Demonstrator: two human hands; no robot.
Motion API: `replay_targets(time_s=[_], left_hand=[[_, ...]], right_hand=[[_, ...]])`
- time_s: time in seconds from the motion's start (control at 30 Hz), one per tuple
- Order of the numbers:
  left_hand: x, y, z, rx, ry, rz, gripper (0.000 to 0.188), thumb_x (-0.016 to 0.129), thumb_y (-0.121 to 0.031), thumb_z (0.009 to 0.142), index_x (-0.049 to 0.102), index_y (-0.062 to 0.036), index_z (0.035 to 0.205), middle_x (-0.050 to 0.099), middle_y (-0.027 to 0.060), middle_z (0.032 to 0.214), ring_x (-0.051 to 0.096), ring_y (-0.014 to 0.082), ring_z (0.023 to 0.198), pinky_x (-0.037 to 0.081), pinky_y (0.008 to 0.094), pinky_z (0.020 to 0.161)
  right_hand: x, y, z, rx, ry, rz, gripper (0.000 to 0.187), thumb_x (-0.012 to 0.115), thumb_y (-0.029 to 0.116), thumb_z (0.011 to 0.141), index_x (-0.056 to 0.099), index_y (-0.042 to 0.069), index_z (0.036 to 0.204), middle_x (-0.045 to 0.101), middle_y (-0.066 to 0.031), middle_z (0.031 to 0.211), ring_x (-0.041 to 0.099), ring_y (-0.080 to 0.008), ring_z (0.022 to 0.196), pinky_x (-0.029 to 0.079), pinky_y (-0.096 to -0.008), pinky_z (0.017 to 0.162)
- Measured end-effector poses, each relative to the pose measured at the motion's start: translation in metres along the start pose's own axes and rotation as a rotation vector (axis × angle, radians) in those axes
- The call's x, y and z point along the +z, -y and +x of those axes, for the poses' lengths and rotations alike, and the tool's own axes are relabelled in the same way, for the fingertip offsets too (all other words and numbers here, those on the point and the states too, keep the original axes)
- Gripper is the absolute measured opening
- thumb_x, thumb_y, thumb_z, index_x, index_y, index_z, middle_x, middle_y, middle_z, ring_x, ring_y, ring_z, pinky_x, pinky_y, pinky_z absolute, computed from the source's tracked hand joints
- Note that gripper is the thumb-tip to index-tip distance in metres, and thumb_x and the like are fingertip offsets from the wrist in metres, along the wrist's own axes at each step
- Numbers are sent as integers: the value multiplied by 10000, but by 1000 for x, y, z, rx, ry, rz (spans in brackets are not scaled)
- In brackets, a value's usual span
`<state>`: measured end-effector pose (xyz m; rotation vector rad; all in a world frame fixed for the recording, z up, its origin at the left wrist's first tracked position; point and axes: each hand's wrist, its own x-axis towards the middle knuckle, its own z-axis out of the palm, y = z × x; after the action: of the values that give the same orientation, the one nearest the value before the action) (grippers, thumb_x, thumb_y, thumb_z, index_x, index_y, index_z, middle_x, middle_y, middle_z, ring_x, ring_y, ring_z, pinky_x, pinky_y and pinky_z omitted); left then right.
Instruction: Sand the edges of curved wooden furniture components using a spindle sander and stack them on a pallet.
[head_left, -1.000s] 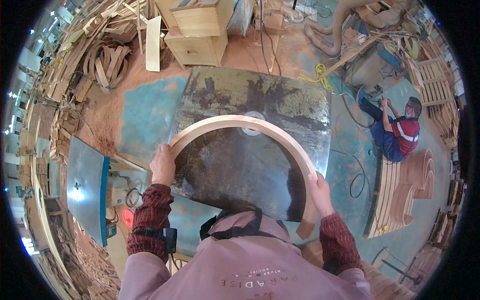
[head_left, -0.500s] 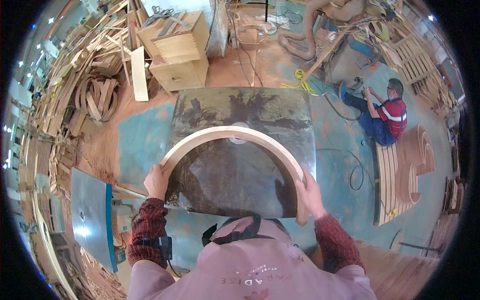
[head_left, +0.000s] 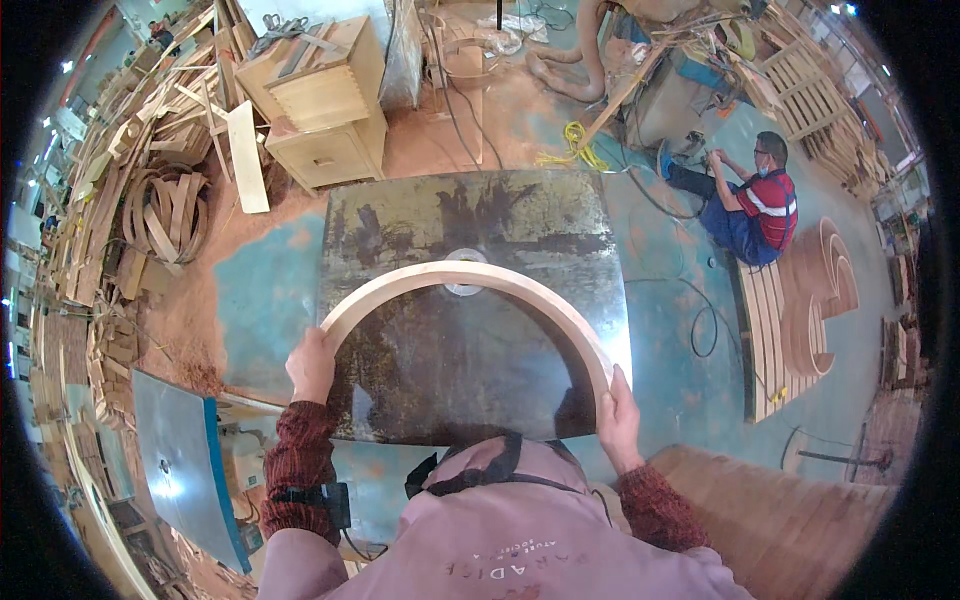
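Here's the broad metal table (head_left: 385, 205), dark-stained and shiny, filling the middle of the floor! Beyond its far left corner stands a pale wooden cabinet (head_left: 325, 125); off to the right, a seated co-worker (head_left: 770, 205) in a red striped shirt. And over the table, the wooden arc (head_left: 432, 272), bowed away from the wearer; whether it touches the top, one can't tell. The right hand (head_left: 619, 425) grips it near one end, the left hand (head_left: 311, 365) grips the other! Beside its crown shows a small pale disc (head_left: 462, 290).
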<state>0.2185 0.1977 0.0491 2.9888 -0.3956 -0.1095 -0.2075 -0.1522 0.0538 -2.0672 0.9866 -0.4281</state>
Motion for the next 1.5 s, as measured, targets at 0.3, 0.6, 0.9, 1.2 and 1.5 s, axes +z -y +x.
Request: replay_targets(time_s=[0.3, 0.6, 0.9, 1.2, 1.5], left_hand=[[-1, 49, -30, -96, -47, 58, 375, 628, -418, 1016, 603, -49, 951, 726, 251, 895, 699, 489, 866, 527, 594, 743], [0, 105, -56, -193, -56, 88, 418, 607, -444, 1026, 593, -37, 930, 717, 265, 851, 700, 495, 836, 530, 598, 733], [-1, 161, -83, -350, -107, 131, 451, 592, -466, 1029, 605, -27, 929, 727, 270, 839, 711, 492, 837, 541, 599, 738], [-4, 207, -70, -511, -224, 134, 441, 586, -448, 1029, 611, -18, 933, 730, 275, 857, 718, 485, 848, 556, 591, 751], [-36, 199, -48, -644, -244, 81, 436, 595, -435, 1030, 658, -12, 947, 738, 277, 889, 727, 478, 881, 560, 587, 780]], right_hand=[[23, 23, 58, -40, 124, 17, 503, 551, 89, 1041, 505, 21, 1537, 616, -258, 1421, 621, -390, 1300, 470, -438, 1128], [63, 51, 115, -285, 178, -271, 510, 615, 176, 1008, 543, 79, 1503, 626, -221, 1399, 549, -428, 1368, 431, -537, 1118], [133, 107, 171, -458, 291, -365, 521, 602, 239, 1015, 522, 188, 1527, 528, -152, 1537, 389, -398, 1521, 288, -667, 1223], [227, 184, 238, -675, 296, -436, 501, 561, 282, 1028, 527, 181, 1517, 562, -182, 1499, 412, -401, 1501, 287, -652, 1223], [272, 257, 305, -549, 584, -356, 453, 499, 326, 1074, 518, 131, 1483, 737, -244, 1113, 714, -415, 1093, 549, -497, 939]])
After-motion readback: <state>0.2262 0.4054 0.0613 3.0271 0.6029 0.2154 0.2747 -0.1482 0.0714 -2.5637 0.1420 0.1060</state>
